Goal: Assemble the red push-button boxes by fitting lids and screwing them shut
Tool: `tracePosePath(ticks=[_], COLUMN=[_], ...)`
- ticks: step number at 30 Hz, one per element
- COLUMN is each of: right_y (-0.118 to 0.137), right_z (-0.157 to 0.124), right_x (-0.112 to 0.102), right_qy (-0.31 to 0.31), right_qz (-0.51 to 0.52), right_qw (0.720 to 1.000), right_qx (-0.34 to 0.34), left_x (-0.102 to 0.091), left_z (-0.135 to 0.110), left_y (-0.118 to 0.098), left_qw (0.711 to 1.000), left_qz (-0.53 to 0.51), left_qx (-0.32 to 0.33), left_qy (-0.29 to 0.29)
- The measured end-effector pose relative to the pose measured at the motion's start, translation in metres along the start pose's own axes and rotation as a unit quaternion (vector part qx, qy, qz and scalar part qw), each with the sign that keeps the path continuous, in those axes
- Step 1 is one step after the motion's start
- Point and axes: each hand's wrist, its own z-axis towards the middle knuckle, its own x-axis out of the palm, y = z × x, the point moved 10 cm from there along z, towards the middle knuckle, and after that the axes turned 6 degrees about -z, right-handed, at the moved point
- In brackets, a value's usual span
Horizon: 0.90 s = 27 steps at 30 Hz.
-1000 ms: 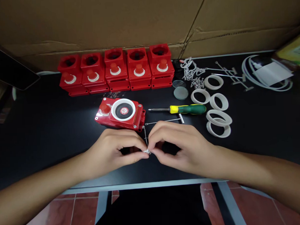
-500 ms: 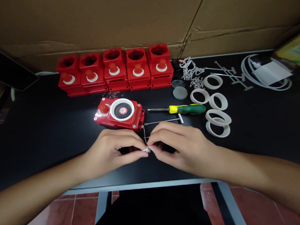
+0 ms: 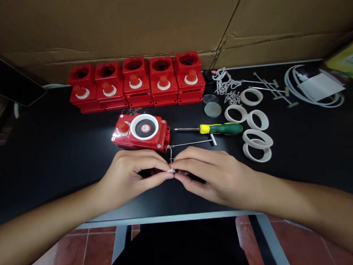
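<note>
the white cord (image 3: 171, 170) is bunched between both hands near the middle of the bench's (image 3: 64, 159) front edge, pinched from the left by the left hand's (image 3: 131, 170) grip and from the right by the right hand's (image 3: 218, 171) narrow grip. its strand runs toward the back edge, reaching the right end of the red box (image 3: 134, 143), which lies lengthwise along the bench, nearer the left hand.

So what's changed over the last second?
The left hand and right hand shifted slightly away from the body, toward the nearest red box, carrying the white cord along. No visible new grasp or release. Screwdriver, T-handled rod and white rings stayed put.
</note>
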Motion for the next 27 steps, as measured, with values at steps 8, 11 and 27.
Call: tracePosePath(ticks=[8,11,27], right_y=[-0.0041,-0.0042,-0.0023], right_z=[-0.0016,-0.0021,0.0002], right_x=[0.0017,0.0016,0.0006], right_qy=[-0.017,-0.025,-0.023], right_qz=[0.011,-0.001,-0.032], right_qw=[1.000,1.000,0.999], right_qx=[0.011,0.013,0.018], left_x=[0.0026,0.0036,0.0066], left_z=[0.0010,0.0015,-0.0032], left_y=[0.0036,0.0039,-0.0007], left_qw=[1.000,1.000,0.999], left_qz=[-0.013,-0.012,0.036], left_qx=[-0.019,-0.021,-0.016], left_qy=[0.007,0.011,0.010])
